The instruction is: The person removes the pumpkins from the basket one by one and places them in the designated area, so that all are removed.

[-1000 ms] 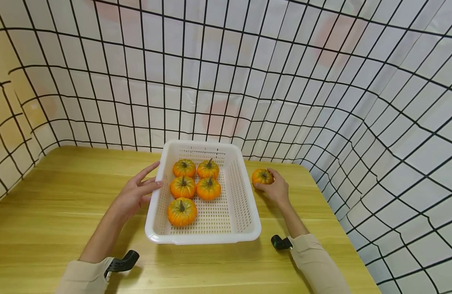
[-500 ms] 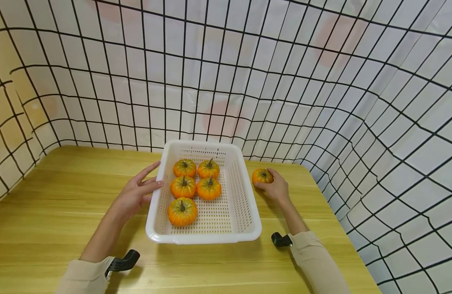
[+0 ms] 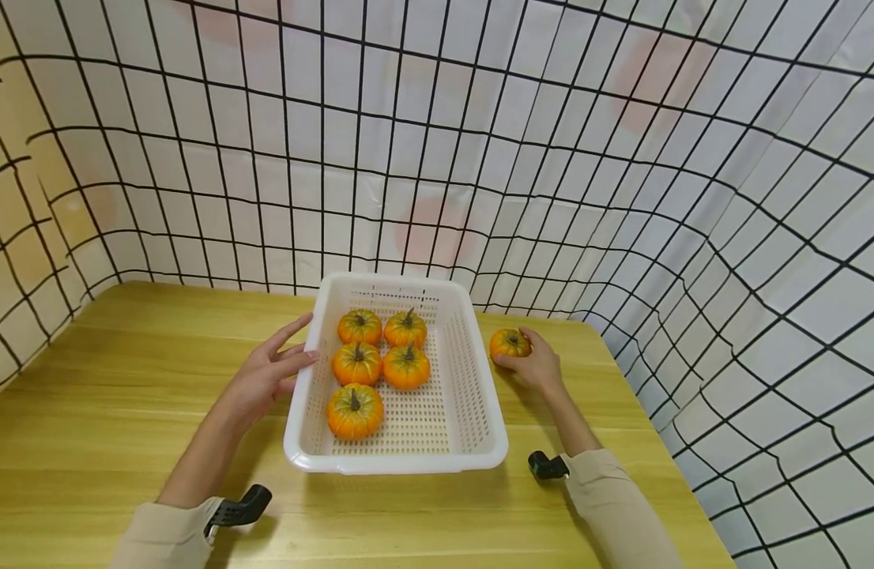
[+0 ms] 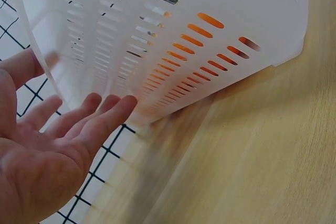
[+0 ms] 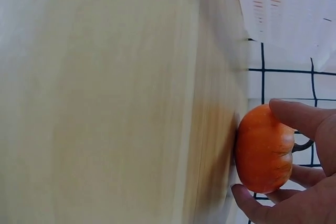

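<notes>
Head: five mini pumpkins point(image 3: 355, 412) in the white plastic basket point(image 3: 401, 463); loose pumpkin point(image 3: 508, 343) on the bench point(image 3: 124, 395), to its right.

Left wrist: my left grip point(image 3: 261, 375) spread, fingers apart beside the slotted wall.

Right wrist: my right grip point(image 3: 540, 367) clamped round loose pumpkin. Grasping step, I judge; next calls for a secure lift.

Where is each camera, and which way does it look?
Head: on the person's head, looking forward and down at the white plastic basket; the left hand, right hand and both sleeves show.
Left wrist: on that wrist, facing the basket's outside wall; that hand shows.
Right wrist: on that wrist, facing the pumpkin the right hand grips; that hand shows.
Shared: head and right wrist views both show that pumpkin.
</notes>
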Available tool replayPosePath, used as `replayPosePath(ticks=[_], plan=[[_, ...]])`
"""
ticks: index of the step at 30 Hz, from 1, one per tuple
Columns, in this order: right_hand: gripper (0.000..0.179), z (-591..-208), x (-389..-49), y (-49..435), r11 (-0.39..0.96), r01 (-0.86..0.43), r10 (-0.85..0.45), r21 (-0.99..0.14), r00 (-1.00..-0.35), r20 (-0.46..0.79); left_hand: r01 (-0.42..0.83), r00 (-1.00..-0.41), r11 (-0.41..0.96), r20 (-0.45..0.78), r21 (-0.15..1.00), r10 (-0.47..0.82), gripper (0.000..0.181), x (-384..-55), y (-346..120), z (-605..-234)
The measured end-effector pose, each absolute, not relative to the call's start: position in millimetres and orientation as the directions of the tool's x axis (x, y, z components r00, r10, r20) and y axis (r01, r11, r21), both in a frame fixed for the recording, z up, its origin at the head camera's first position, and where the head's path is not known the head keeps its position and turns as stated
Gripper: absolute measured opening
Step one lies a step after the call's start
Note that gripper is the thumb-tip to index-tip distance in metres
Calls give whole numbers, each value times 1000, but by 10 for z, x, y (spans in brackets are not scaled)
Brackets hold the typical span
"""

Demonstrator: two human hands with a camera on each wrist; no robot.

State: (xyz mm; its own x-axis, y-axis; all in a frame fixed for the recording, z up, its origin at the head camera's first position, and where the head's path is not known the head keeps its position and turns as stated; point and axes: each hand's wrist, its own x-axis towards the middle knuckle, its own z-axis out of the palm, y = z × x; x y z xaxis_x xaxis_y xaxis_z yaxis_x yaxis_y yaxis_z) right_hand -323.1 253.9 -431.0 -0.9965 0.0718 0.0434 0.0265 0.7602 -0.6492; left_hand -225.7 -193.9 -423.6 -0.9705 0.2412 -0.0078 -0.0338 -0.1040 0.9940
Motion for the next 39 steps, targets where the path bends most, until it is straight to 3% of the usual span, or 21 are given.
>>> replayPosePath(ticks=[18, 39], plan=[[84, -4016, -3141, 2532, 747, -24, 72, -665, -991, 116, -18, -980, -31, -11, 999, 199, 75, -2238, -1923, -4228], [80, -3215, -2838, 2056, 744, -174, -126, -645, -985, 121, -25, -980, -25, -20, 999, 199, 75, -2232, -1916, -4208]])
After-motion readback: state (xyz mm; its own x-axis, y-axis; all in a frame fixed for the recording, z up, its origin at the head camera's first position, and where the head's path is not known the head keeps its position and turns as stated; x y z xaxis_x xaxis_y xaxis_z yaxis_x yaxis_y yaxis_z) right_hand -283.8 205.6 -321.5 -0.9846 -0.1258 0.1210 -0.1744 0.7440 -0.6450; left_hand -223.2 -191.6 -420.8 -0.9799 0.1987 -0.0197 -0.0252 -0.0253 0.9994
